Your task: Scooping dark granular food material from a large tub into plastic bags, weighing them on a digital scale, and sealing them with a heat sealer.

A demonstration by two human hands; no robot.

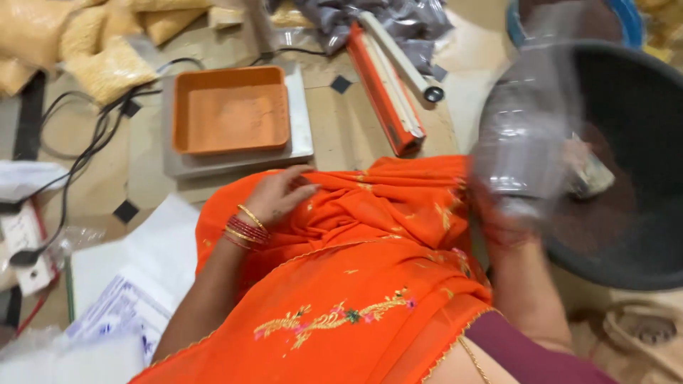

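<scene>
The left hand (281,195) lies flat on the bright orange embroidered cloth (370,256) that covers the person's lap; its fingers (302,190) are loosely spread and hold nothing, only touching the fabric, and several red and gold bangles (245,231) sit on the wrist. The right hand (509,224) is blurred by motion, at the right edge of the lap, just at the rim of a big round black tub (640,178). It seems to grip a clear crumpled plastic bag (523,135), which rises above the hand and overlaps the near rim of the tub, but how the fingers close around it I cannot tell exactly because of the blur. Inside the tub there is dark reddish-brown powder (605,220) and a small pale object, too blurred to name. In front of the left hand, on the floor, a shallow square orange plastic tray (231,110) stands on a grey flat weighing scale (299,142). Just to the right of the scale lies a long orange and white bag sealer (388,85), placed diagonally. Black cables (92,135) run on the left of the scale, and clear packets of yellow grains (107,67) lie in the far left corner. Near the left arm, white printed sheets (135,299) lie on the floor.
</scene>
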